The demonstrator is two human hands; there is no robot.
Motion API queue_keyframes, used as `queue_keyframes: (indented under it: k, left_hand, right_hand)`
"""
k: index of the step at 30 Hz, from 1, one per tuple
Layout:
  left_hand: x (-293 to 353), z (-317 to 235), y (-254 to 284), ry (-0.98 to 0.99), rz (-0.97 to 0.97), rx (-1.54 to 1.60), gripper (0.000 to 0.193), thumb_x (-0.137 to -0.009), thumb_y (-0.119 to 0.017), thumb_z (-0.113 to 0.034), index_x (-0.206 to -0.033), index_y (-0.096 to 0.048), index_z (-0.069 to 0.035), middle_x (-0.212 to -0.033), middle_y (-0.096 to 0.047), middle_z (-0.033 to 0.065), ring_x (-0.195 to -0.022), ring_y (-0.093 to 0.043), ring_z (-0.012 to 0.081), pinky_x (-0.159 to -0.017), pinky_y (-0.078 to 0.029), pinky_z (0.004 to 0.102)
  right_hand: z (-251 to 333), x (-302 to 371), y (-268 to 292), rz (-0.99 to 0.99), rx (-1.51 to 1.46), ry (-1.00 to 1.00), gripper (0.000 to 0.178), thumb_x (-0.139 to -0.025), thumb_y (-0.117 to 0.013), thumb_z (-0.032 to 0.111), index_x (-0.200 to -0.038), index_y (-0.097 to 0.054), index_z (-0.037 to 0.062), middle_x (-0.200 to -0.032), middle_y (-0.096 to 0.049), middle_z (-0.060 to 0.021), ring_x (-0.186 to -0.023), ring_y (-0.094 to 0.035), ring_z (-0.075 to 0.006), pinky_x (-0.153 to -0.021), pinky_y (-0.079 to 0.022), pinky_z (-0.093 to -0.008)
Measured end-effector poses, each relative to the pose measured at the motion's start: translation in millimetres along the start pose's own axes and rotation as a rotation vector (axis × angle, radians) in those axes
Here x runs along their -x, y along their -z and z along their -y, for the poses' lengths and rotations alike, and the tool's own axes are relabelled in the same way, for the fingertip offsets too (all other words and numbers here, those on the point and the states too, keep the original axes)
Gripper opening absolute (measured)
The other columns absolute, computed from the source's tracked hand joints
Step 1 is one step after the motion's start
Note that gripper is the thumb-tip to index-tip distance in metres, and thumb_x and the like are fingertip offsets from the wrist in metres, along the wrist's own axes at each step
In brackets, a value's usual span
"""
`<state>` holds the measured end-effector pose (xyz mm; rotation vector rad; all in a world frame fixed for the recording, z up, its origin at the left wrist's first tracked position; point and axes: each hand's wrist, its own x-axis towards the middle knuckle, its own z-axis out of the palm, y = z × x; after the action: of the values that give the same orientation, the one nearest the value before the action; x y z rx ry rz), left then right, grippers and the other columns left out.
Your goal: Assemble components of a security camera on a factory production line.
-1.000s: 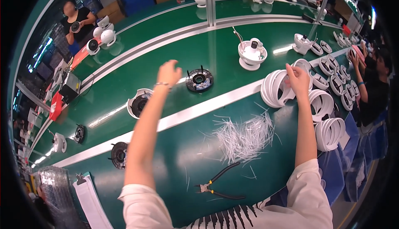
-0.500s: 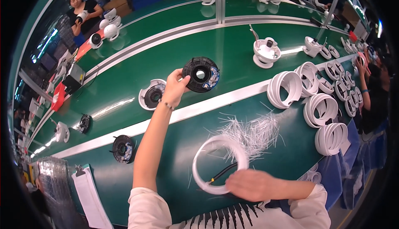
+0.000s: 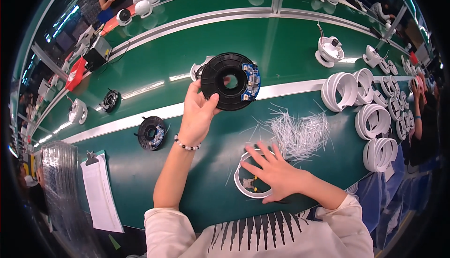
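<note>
A person works at a long green surface (image 3: 140, 201), seen from above. The left hand (image 3: 197, 112) is raised over it, thumb and fingers closed on the lower left edge of a black ring-shaped disc (image 3: 228, 81) that carries a small blue circuit board (image 3: 251, 81) on its right side. The right hand (image 3: 276, 173) lies flat with fingers spread wide, pressing down on a white plastic ring (image 3: 243, 188) on the surface just in front of the person; it grips nothing.

This looks like the joining step: the disc is held ready while the ring is steadied. The next move probably calls for lowering the disc level and centred over the ring.

Just beyond the right hand lies 1 loose pile of thin white strips (image 3: 297, 134). To the right stand about 4 stacks of white rings (image 3: 375, 119). 2 more black discs (image 3: 151, 133) lie on the left. 1 clipboard with paper (image 3: 99, 198) rests at the near left edge.
</note>
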<state>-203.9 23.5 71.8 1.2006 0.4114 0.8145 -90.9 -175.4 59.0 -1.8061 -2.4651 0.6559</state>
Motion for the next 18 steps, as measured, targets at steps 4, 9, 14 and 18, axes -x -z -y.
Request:
queue_keyframes:
  k: [4,9,14,18]
  left_hand:
    - [9,2,-4,0.043,-0.008,0.082,0.037,-0.083,-0.046,0.0,-0.116,-0.029,-0.001,-0.103,-0.054,0.0127,-0.091,-0.056,0.0189,-0.077,-0.049,0.0322]
    - [16,7,-11,0.012,0.027,0.101,0.049,-0.078,-0.043,0.01,-0.12,-0.02,-0.002,-0.114,-0.045,0.0134,-0.102,-0.049,0.0178,-0.085,-0.044,0.0302]
    - [33,36,-36,-0.141,0.068,0.008,0.062,-0.071,-0.041,0.017,-0.125,-0.016,0.001,-0.123,-0.033,0.0129,-0.115,-0.036,0.0199,-0.097,-0.031,0.0319]
    - [41,35,-37,0.013,0.344,0.3,0.067,-0.074,-0.049,-0.001,-0.131,-0.014,-0.004,-0.129,-0.029,0.0118,-0.12,-0.031,0.0231,-0.099,-0.028,0.0371]
  right_hand:
    - [0,-1,6,0.056,-0.038,-0.05,0.105,-0.046,-0.079,0.035,-0.129,-0.023,0.0052,-0.13,-0.02,-0.0226,-0.12,-0.021,-0.0413,-0.096,-0.018,-0.0552]
    - [-20,14,34,-0.551,-0.322,-0.067,0.112,-0.043,-0.08,0.041,-0.129,-0.02,-0.0004,-0.127,-0.025,-0.0212,-0.12,-0.025,-0.036,-0.1,-0.022,-0.0411]
    - [-27,-22,51,-1.054,-0.809,-0.229,0.118,-0.042,-0.084,0.031,-0.131,-0.014,-0.0021,-0.128,-0.028,-0.0199,-0.118,-0.031,-0.0286,-0.097,-0.029,-0.0389]
    - [-29,-41,32,-1.049,-0.448,-0.312,0.117,-0.045,-0.08,0.041,-0.13,-0.013,-0.004,-0.125,-0.026,-0.0248,-0.117,-0.028,-0.0367,-0.096,-0.027,-0.0419]
